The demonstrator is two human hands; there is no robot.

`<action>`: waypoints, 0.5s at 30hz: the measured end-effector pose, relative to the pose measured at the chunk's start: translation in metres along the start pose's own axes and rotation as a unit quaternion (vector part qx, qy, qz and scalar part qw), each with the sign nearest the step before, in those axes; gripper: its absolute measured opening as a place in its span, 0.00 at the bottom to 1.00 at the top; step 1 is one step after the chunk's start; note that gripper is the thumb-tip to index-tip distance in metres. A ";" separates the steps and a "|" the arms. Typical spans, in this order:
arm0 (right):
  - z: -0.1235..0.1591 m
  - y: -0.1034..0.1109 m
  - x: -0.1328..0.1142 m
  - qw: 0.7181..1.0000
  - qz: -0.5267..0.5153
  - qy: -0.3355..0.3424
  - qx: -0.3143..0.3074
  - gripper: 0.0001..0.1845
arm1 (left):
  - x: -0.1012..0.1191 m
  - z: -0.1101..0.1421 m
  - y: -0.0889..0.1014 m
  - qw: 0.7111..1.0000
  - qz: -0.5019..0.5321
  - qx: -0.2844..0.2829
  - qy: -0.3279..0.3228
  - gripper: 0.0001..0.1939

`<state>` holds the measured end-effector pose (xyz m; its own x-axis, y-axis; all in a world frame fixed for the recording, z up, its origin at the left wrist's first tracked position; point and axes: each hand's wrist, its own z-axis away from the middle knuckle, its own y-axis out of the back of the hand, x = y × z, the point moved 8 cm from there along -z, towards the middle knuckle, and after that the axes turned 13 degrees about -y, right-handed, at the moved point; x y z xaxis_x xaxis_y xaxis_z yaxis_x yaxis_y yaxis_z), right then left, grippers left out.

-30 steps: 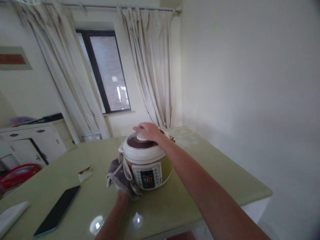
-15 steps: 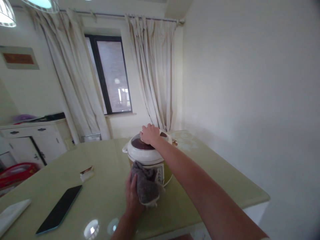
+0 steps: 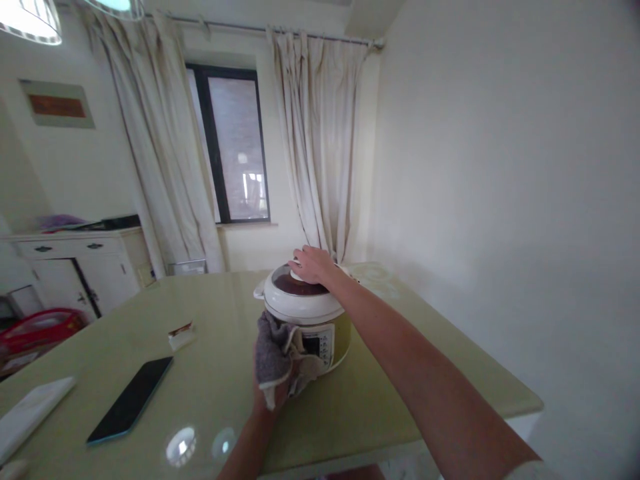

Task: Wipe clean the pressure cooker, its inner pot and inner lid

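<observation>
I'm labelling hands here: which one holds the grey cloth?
The left hand, in front of the cooker, has the grey cloth; the right hand is on the lid, without cloth.

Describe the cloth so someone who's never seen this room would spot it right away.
On the pale green table stands a round cooker with a white-rimmed lid. The left hand holds the cloth at the cooker's front, hiding part of its control panel. The cloth is crumpled, grey and pale-edged, unlike the flat, black device farther left.
</observation>
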<state>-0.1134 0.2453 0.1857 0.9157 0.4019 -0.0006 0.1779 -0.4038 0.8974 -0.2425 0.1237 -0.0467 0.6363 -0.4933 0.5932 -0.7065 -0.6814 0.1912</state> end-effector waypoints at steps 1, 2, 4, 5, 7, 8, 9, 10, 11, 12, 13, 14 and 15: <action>0.001 0.000 -0.001 1.000 0.001 -0.009 0.002 0.26 | -0.008 0.004 0.003 0.999 0.014 0.013 0.044 0.33; 0.002 0.001 -0.002 1.000 0.002 -0.021 0.004 0.26 | -0.018 0.009 0.005 0.995 0.033 0.022 0.091 0.30; 0.003 0.001 -0.003 0.999 0.001 -0.051 0.009 0.26 | -0.036 0.021 0.008 0.981 0.078 0.040 0.175 0.26; 0.003 0.000 -0.004 0.998 -0.002 -0.068 0.011 0.26 | -0.042 0.024 0.008 0.973 0.101 0.050 0.200 0.26; 0.001 -0.002 -0.004 0.994 -0.012 -0.104 0.011 0.25 | -0.043 0.025 0.007 0.966 0.140 0.061 0.207 0.27; 0.000 -0.002 -0.003 0.993 -0.020 -0.117 0.014 0.24 | -0.041 0.023 0.007 0.966 0.151 0.065 0.200 0.28; 0.000 -0.001 -0.004 0.992 -0.028 -0.123 0.019 0.24 | -0.039 0.021 0.008 0.966 0.155 0.070 0.195 0.29; 0.002 0.001 -0.005 0.992 -0.038 -0.119 0.028 0.23 | -0.037 0.018 0.009 0.966 0.156 0.074 0.194 0.29; 0.006 0.005 -0.005 0.992 -0.053 -0.109 0.045 0.22 | -0.035 0.015 0.011 0.965 0.153 0.080 0.195 0.30; 0.013 0.011 -0.005 0.990 -0.076 -0.100 0.070 0.22 | -0.034 0.011 0.015 0.965 0.148 0.089 0.199 0.30; 0.025 0.017 -0.003 0.984 -0.108 -0.092 0.103 0.22 | -0.033 0.004 0.021 0.963 0.141 0.103 0.204 0.30; 0.042 0.023 0.002 0.974 -0.150 -0.090 0.144 0.22 | -0.033 -0.005 0.028 0.960 0.136 0.123 0.210 0.29; 0.063 0.026 0.009 0.957 -0.201 -0.096 0.184 0.23 | -0.033 -0.016 0.036 0.957 0.135 0.146 0.213 0.28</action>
<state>-0.0775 0.1864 0.1814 0.7896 0.4421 -0.4255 0.6124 -0.5249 0.5911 -0.2939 0.1247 -0.0469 0.2147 -0.4497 0.8670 -0.6715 -0.7125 -0.2033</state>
